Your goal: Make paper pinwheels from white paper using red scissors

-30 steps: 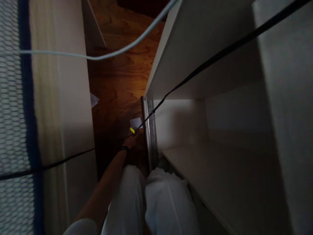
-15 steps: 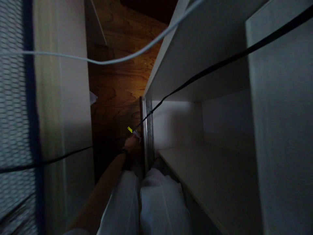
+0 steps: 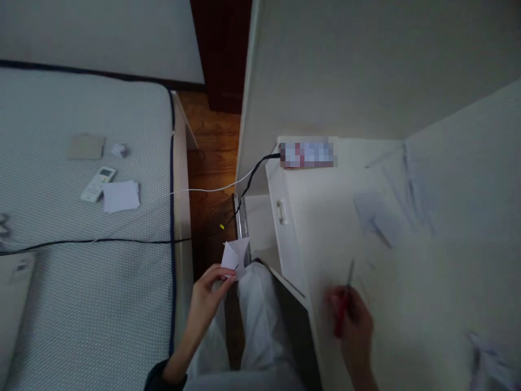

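Observation:
Between the thumb and fingers of my left hand (image 3: 207, 293) is a folded piece of white paper (image 3: 235, 254), held above my knees beside the desk. My right hand (image 3: 358, 328) is over the white desktop (image 3: 325, 239), closed around red-handled scissors (image 3: 341, 312). Motion blurs the scissors, and their metal tip points away from me. Past them on the desk lies a pale sheet of paper (image 3: 374, 209) with a thin dark tool (image 3: 381, 232) across it, too blurred to name.
To the left is a mattress (image 3: 122, 304) bearing a remote control (image 3: 98, 183), white cards (image 3: 121, 196) and a crumpled paper (image 3: 119, 150). A black cable (image 3: 122, 240) and a white cable (image 3: 207, 190) span the gap to the desk. Crumpled paper (image 3: 492, 364) lies at lower right.
My view has risen from the floor and open shelf to the desktop. My left hand has come up from the floor with the paper. My right hand and the scissors have come into view.

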Tool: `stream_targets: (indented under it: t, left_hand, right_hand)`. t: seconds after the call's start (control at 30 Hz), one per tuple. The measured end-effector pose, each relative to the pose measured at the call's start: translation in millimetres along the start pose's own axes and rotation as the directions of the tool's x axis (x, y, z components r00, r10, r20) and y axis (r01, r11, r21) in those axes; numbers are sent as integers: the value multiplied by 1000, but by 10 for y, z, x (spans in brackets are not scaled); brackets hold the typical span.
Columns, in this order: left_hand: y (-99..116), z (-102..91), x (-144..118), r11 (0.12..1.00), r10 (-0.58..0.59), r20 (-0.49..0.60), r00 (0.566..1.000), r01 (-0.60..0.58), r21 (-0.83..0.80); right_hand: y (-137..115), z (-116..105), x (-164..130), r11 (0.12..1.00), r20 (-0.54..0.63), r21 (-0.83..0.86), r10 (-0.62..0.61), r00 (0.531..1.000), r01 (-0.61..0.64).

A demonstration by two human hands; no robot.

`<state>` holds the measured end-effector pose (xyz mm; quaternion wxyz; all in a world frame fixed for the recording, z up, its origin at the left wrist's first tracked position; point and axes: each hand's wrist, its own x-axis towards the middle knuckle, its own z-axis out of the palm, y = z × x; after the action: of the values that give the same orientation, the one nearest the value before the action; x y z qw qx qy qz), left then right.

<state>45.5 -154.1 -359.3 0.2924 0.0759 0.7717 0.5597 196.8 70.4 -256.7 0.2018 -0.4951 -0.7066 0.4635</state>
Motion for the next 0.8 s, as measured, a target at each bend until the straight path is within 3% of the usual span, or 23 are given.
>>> stream_targets:
  t: [0.1, 0.17, 0.23, 0.3, 0.37, 0.43, 0.53, 0.63, 0.7, 0.73, 0.77, 0.8]
  left_hand:
    - [1142, 126, -453, 992, 53, 35, 998, -49, -112]
    - [1788, 274, -696, 967, 46, 62, 997, -29, -255]
    - [2278, 443, -887, 912, 40, 145, 989, 23, -409]
    - [2605, 604, -1036, 882, 52, 240, 969, 68, -466]
    - [2806, 735, -1156, 869, 126, 302, 945, 42, -493]
    - [2942, 831, -1264, 869, 238, 308, 921, -61, -490]
    - [3119, 930, -1422, 846, 355, 340, 871, -144, -514]
    - [3260, 997, -1573, 752, 407, 194, 893, -207, -626]
    - [3294, 1033, -1665, 728, 329, 137, 935, -159, -667]
    - [3291, 1053, -1709, 733, 278, 173, 945, -92, -674]
    - [3277, 1078, -1753, 752, 224, 276, 935, 14, -659]
    - [3257, 1107, -1799, 780, 167, 440, 882, 155, -607]
  right_hand:
    - [-482, -88, -91, 978, 129, 194, 53, 990, -78]
    - [-879, -278, -155, 954, 198, 278, 59, 978, -114]
    - [-1248, -570, -199, 929, 212, 354, 34, 977, -110]
    - [-1521, -909, -238, 884, 269, 450, 1, 963, -127]
    - [-1677, -1232, -307, 860, 182, 502, -4, 983, -90]
    - [-1746, -1504, -423, 864, 79, 503, -22, 997, -21]
    - [-1779, -1804, -646, 827, -50, 550, -109, 993, 119]
    - [-1795, -2026, -827, 766, -154, 594, -189, 970, 244]
    - [-1802, -2158, -911, 746, -224, 585, -227, 948, 317]
    - [-1801, -2224, -948, 738, -246, 575, -256, 935, 353]
    - [-1796, -2290, -985, 728, -258, 564, -293, 921, 390]
    - [-1786, -2357, -1024, 716, -256, 555, -339, 905, 425]
